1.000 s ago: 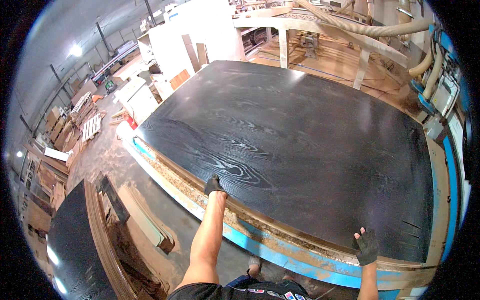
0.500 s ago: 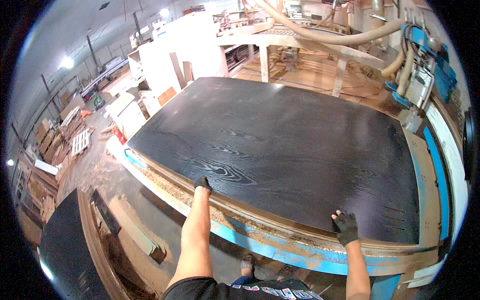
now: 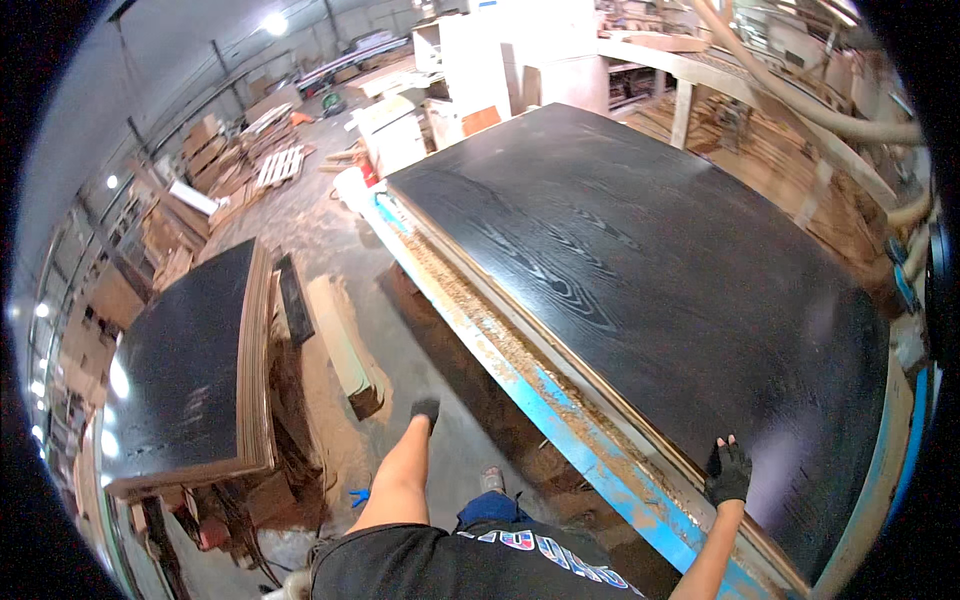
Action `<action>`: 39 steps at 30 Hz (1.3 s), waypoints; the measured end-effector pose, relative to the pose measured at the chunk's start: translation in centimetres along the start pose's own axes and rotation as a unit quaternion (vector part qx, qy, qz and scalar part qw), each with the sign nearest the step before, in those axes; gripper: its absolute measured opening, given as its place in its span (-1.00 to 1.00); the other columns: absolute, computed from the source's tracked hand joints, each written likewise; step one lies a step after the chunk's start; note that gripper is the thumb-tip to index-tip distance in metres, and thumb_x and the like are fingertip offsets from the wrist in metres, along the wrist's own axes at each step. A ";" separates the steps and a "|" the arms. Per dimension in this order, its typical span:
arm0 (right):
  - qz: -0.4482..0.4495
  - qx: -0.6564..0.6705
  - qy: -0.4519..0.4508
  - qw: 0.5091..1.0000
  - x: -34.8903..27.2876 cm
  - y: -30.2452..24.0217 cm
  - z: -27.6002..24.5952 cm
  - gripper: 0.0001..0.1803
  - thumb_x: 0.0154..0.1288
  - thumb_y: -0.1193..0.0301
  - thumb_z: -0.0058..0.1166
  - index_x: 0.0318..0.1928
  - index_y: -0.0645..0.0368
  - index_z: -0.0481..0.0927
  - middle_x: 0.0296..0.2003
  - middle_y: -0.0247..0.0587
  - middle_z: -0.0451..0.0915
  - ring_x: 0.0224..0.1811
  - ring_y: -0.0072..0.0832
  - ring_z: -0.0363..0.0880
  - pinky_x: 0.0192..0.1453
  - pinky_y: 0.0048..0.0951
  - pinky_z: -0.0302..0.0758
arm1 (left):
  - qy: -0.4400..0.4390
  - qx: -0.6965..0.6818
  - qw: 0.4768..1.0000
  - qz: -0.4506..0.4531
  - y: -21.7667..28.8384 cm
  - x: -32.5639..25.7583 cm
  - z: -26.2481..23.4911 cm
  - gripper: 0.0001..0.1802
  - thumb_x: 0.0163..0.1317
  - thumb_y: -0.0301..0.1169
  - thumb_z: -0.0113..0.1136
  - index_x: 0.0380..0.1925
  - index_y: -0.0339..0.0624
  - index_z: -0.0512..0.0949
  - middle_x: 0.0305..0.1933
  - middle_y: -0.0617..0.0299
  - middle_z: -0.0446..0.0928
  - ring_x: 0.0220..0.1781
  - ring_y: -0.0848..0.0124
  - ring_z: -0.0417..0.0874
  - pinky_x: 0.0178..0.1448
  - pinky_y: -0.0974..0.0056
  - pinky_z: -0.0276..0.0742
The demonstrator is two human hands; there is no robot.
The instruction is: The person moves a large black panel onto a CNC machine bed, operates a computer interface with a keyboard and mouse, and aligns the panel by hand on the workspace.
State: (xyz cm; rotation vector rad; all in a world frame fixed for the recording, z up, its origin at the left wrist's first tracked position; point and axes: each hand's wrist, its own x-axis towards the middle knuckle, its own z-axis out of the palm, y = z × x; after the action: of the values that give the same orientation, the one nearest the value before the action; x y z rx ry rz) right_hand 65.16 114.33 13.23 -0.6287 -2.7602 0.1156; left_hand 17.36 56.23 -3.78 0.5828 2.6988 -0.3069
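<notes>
A large black wood-grain panel (image 3: 650,270) lies flat on a blue-edged machine table (image 3: 560,415). My right hand (image 3: 728,472), in a black glove, presses flat on the panel's near edge with fingers spread. My left hand (image 3: 425,411), also gloved in black, hangs free over the floor to the left of the table, holding nothing; whether its fingers are curled is hard to tell. Sawdust lines the table's rim beside the panel.
A stack of black panels (image 3: 195,370) stands on the floor at my left, with wood offcuts (image 3: 345,345) beside it. White cabinets (image 3: 500,60) and wood pallets (image 3: 270,165) stand farther back. Hoses (image 3: 810,100) curve over the table's far right.
My left hand has come off the panel's edge and swung down to the left. My right hand stays on the panel edge. My view has turned left, toward the floor stack.
</notes>
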 end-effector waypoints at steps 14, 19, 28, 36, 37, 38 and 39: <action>0.317 -0.055 -0.149 0.935 14.7 3.1 11.4 -0.15 0.19 -0.08 0.21 0.38 0.11 0.35 0.26 0.20 0.45 0.30 0.06 0.43 0.37 -0.15 0.36 | -0.257 -0.237 0.932 -0.100 -5.6 -16.3 22.1 -0.70 0.27 -0.34 0.07 -0.03 -0.04 0.61 0.10 0.06 0.61 0.16 0.12 0.62 0.20 0.01 0.51; 0.265 0.003 -0.257 0.929 31.3 -12.9 11.5 -0.12 0.15 0.01 0.23 0.43 0.11 0.28 0.30 0.17 0.41 0.34 0.01 0.40 0.36 -0.14 0.40 | -0.109 -0.501 0.834 -0.203 -11.7 -6.5 20.0 -0.75 0.40 -0.17 0.00 -0.23 -0.03 0.59 -0.28 0.19 0.65 -0.38 0.39 0.60 -0.35 0.18 0.46; 0.102 -0.056 -0.252 0.961 54.3 -29.5 19.2 -0.06 0.16 -0.09 0.23 0.49 -0.13 0.18 0.40 0.02 0.31 0.49 0.06 0.15 0.53 -0.11 0.18 | -0.011 -0.731 0.594 -0.335 -21.2 6.1 3.1 -0.77 0.40 -0.18 0.04 -0.20 -0.07 0.54 -0.32 0.28 0.60 -0.46 0.42 0.52 -0.37 0.25 0.38; 0.003 -0.024 -0.267 0.963 76.0 -47.9 25.6 0.02 0.02 -0.15 0.30 0.49 -0.22 0.20 0.40 0.07 0.29 0.49 0.02 0.19 0.50 -0.13 0.23 | -0.112 -0.357 0.900 -0.225 -33.6 5.6 7.0 -0.74 0.36 -0.23 0.02 -0.21 -0.13 0.61 -0.25 0.14 0.62 -0.31 0.32 0.60 -0.24 0.15 0.50; -0.015 -0.028 -0.278 0.960 78.0 -51.6 25.5 0.03 0.02 -0.16 0.30 0.49 -0.19 0.20 0.40 0.06 0.30 0.48 0.02 0.21 0.50 -0.15 0.24 | -0.120 -0.295 0.930 -0.184 -34.6 4.8 7.0 -0.72 0.37 -0.24 0.00 -0.21 -0.14 0.63 -0.21 0.11 0.63 -0.26 0.31 0.62 -0.21 0.14 0.52; -0.017 -0.046 -0.293 0.955 80.2 -54.8 25.7 0.04 0.03 -0.17 0.30 0.49 -0.16 0.19 0.39 0.04 0.31 0.46 0.03 0.23 0.49 -0.14 0.25 | -0.123 -0.225 0.957 -0.133 -35.6 4.5 6.8 -0.71 0.37 -0.24 -0.02 -0.22 -0.15 0.64 -0.18 0.09 0.63 -0.21 0.29 0.65 -0.17 0.12 0.54; -0.014 -0.063 -0.308 0.949 82.3 -57.4 26.4 0.05 0.03 -0.18 0.29 0.50 -0.14 0.18 0.39 0.02 0.32 0.44 0.04 0.26 0.49 -0.14 0.26 | -0.121 -0.169 0.973 -0.099 -36.3 4.2 6.7 -0.69 0.37 -0.25 -0.04 -0.22 -0.16 0.66 -0.14 0.07 0.64 -0.16 0.27 0.67 -0.14 0.10 0.56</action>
State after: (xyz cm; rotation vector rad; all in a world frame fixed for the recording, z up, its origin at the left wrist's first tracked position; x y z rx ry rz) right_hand -37.12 98.07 19.33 -0.6767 -3.4003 0.1504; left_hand 0.04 23.46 -6.69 0.1654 2.4945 0.0329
